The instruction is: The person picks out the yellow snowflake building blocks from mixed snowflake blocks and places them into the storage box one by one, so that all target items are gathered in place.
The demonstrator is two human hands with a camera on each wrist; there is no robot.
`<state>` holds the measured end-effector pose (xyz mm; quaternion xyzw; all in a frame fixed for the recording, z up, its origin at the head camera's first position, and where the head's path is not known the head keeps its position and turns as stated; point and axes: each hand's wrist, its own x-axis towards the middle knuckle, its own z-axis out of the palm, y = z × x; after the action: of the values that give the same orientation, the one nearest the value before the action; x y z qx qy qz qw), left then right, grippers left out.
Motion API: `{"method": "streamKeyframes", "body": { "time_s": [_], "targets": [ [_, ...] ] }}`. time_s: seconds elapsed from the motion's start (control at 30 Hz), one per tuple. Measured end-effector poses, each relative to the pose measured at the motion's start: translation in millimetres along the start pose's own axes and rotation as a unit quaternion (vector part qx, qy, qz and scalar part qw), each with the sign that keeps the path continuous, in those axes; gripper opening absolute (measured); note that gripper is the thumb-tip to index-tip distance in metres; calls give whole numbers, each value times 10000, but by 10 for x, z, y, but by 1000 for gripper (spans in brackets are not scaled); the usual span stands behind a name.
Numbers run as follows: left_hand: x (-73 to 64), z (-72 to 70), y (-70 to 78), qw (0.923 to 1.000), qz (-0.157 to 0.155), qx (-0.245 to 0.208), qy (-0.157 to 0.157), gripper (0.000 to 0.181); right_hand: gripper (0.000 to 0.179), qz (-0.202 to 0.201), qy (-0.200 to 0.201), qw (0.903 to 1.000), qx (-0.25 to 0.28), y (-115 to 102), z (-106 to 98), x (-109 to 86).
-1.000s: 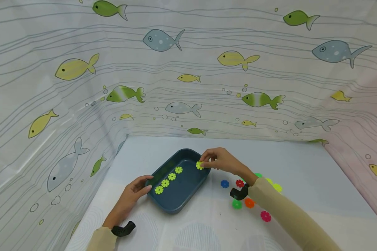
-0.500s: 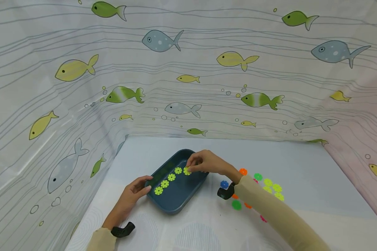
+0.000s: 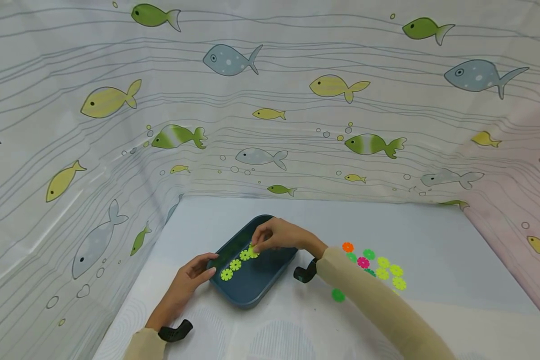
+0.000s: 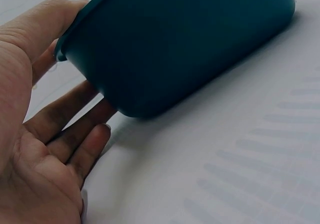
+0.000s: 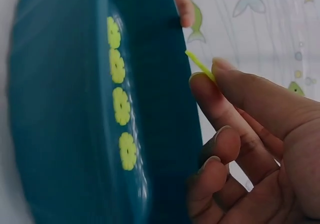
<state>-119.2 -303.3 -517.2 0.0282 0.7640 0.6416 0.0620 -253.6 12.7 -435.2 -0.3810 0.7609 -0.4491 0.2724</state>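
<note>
A dark blue tray [image 3: 257, 280] stands on the table in the head view. My left hand [image 3: 190, 279] grips its near left corner, with the thumb at the rim and several fingers against the outer wall [image 4: 165, 49] in the left wrist view. Between thumb and forefinger my right hand [image 3: 284, 234] pinches a thin yellow flower-shaped disc [image 5: 201, 66] over the tray. In the right wrist view this disc is edge-on and above the tray. Several matching yellow discs [image 5: 121, 106] lie in a line on the tray's floor along its far-left side.
Right of the tray lie loose flower-shaped discs: yellow discs [image 3: 389, 270], an orange disc [image 3: 348, 247], a pink disc [image 3: 363, 262] and a green disc [image 3: 338, 295]. The right sleeve [image 3: 369, 290] covers part of this group. A fish-patterned sheet [image 3: 297, 165] surrounds the table.
My right hand has moved left and inward over the tray with the yellow disc, from the right rim toward the line of discs. My left hand has stayed at the corner.
</note>
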Motion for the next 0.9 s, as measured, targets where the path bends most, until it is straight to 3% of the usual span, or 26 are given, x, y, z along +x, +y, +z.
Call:
{"method": "streamKeyframes", "body": {
  "time_s": [0.47,0.9],
  "targets": [
    [-1,2,7,10000,-75,55,6,47,13,-50,-1124,9936,116,-16,151,305],
    [-1,-23,-4,9999,71,-9,-104,46,12,149,-1327,9899,479,2,246,520]
  ]
}}
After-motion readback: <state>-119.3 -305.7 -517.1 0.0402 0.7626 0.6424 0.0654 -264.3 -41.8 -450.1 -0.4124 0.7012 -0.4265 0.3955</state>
